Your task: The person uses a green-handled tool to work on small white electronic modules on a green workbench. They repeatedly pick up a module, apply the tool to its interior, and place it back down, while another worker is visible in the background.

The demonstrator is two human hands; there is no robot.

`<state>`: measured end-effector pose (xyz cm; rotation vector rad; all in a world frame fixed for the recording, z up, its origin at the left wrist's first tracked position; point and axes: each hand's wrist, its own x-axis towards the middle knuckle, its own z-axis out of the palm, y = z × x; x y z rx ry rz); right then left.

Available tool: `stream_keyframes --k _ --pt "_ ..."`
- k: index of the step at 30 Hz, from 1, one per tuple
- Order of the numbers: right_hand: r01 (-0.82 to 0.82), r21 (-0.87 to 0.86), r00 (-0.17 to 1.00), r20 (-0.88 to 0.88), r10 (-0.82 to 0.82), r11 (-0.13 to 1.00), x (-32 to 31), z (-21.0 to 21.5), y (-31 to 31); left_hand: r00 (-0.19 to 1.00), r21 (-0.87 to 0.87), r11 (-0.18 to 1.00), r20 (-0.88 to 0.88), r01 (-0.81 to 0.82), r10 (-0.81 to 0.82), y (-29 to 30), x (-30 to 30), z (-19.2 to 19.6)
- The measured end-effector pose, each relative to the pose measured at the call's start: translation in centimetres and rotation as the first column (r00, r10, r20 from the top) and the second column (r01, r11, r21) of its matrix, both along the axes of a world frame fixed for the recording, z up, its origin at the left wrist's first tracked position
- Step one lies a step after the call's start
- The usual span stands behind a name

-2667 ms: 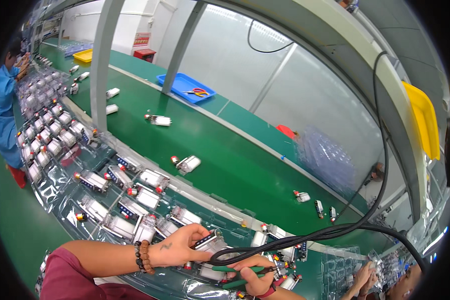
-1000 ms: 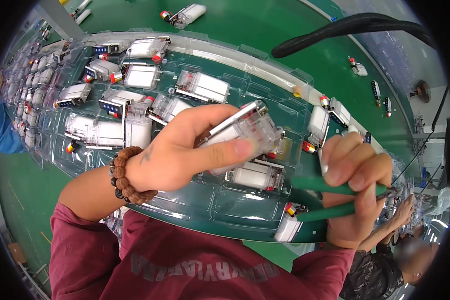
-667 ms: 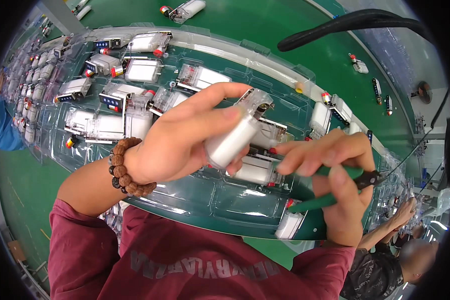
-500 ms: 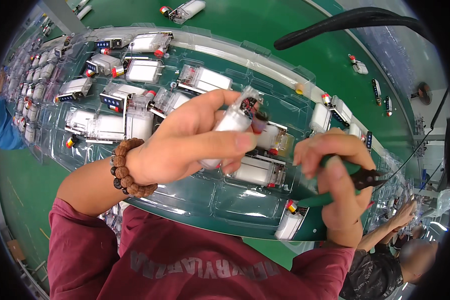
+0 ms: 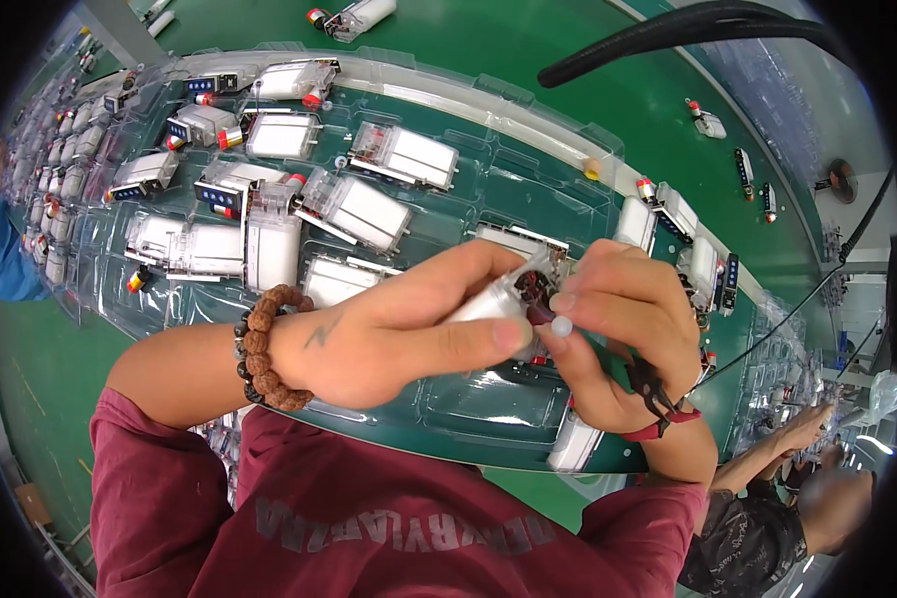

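My left hand (image 5: 409, 324) is wrapped round a battery assembly (image 5: 486, 304), a white cell with a clear plastic frame and dark wiring at its upper end. At that end the fingers of my right hand (image 5: 623, 329) are pinched together, close to the wiring. A small round whitish piece (image 5: 561, 327) shows by those fingertips; whether they grip it is unclear. Side cutters (image 5: 650, 387) stay tucked in my right palm, their dark jaws pointing back toward the wrist and the handles mostly hidden by the hand.
Similar white assemblies (image 5: 405, 155) lie in clear plastic trays (image 5: 488, 404) on the green table, some with red-and-yellow cylinders. A black cable (image 5: 688, 35) hangs across the upper right. A co-worker's arm (image 5: 792, 434) reaches in at the right. More filled trays stand at far left.
My left hand has lowered the assembly slightly to the right. My right hand has moved in to meet its wired end, and the cutters have swung round to point toward my wrist.
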<state>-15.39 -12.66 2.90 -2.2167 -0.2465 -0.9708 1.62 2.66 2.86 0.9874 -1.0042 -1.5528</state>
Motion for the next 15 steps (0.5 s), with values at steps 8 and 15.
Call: stream_keyframes --k 8,15 --pt "0.134 -0.128 0.990 0.053 -0.128 0.983 -0.4 -0.7 0.5 1.000 -0.032 0.999 0.030 0.001 0.000 0.1 -0.2 -0.4" --pt "0.160 -0.314 0.987 0.045 -0.153 0.936 -1.1 -0.1 1.1 0.999 -0.032 0.999 0.039 0.021 -0.020 0.5 -0.1 -0.9"
